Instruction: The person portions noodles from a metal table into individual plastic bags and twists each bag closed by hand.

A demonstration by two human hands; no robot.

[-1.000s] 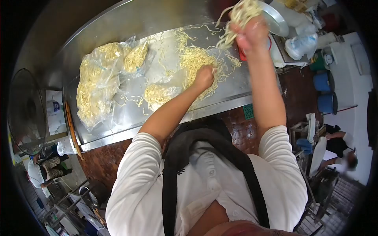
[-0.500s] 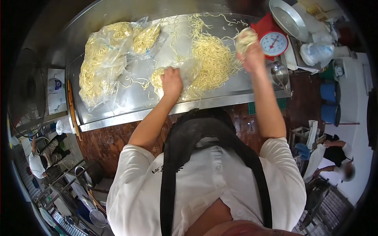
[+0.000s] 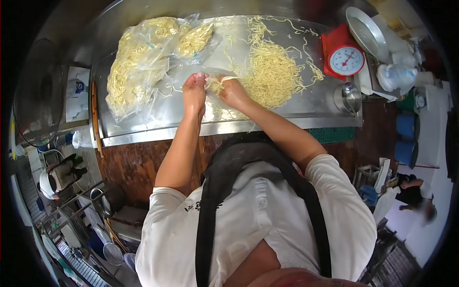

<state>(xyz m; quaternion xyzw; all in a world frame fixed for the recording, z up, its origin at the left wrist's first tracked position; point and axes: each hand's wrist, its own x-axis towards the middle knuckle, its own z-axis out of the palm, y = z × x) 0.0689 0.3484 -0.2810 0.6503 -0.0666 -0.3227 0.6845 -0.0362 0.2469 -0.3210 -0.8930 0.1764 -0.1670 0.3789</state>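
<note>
My left hand (image 3: 194,87) pinches the edge of a clear plastic bag (image 3: 213,98) over the steel table. Against the bag's mouth, my right hand (image 3: 233,92) is closed around a bunch of pale noodles (image 3: 216,86); a few strands stick out above its fingers. Just to the right lies a loose heap of noodles (image 3: 273,74). Farther left, filled bags of noodles (image 3: 136,67) are piled together, with a smaller bagged portion (image 3: 196,40) beside them. The lower part of the held bag is hard to make out.
A red dial scale (image 3: 345,60) stands at the right, near a round metal pan (image 3: 367,34). A metal cup (image 3: 351,97) sits at the table's right corner. Wooden rods (image 3: 95,117) lie along the left edge. Two other people are in the background, one on each side.
My right hand has come left from beside the scale to the bag, bringing the noodles. My left hand has lifted the bag's edge from the table. The view has shifted slightly.
</note>
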